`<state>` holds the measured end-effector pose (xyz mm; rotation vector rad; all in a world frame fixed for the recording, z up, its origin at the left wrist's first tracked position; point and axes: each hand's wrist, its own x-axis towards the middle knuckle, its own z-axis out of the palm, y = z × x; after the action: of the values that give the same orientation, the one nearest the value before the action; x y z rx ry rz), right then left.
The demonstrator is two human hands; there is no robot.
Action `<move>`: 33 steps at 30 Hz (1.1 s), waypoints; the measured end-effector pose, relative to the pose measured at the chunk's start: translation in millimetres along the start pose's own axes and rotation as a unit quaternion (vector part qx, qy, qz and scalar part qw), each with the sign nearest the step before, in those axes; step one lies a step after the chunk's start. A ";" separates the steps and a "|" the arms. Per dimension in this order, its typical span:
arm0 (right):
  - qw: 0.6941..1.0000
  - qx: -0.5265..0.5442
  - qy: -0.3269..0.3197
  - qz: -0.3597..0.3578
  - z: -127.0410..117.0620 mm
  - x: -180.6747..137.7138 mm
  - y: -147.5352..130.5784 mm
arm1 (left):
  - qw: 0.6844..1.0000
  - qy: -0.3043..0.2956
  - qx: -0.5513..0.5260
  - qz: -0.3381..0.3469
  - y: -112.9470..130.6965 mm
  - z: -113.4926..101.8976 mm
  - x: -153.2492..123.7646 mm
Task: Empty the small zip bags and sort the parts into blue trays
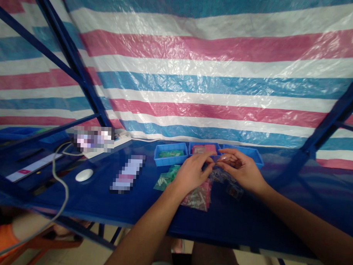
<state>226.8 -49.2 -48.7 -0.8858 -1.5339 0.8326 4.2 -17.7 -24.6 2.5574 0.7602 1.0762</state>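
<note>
My left hand (193, 171) is closed, with thumb and fingers pinched together at the edge of a small clear plastic bag (224, 159). Opposite it, my right hand (244, 170) pinches the same bag; its contents are too blurred to make out. Beneath my hands lie several clear bags with a bluish tint (235, 190). Red-tinted bags (199, 198) lie below my left hand, partly hidden by it. Green bags with small pale pieces (164, 180) are left of that wrist.
Behind my hands stand a blue bin of green bags (171, 161), a blue bin of red bags (190, 144) and a partly covered blue bin (258, 156). A white mouse (84, 175), a cable (64, 192) and a power strip (108, 146) are leftward. Someone in an orange garment (0, 236) sits lower left.
</note>
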 end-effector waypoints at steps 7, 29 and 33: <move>1.000 0.026 0.009 0.014 1.3 0.7 -3.3 | 0.999 0.017 -0.031 0.002 4.8 0.4 1.6; 0.999 0.022 -0.018 0.025 4.8 -1.2 0.4 | 0.998 0.062 -0.021 0.005 5.7 0.6 1.7; 0.999 0.019 -0.014 0.024 7.0 -0.4 -5.3 | 0.998 0.060 -0.029 -0.004 5.5 0.9 1.3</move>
<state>219.4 -52.3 -45.1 -0.8891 -1.5224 0.9084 7.6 -21.5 -22.2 2.4571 0.7559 1.2393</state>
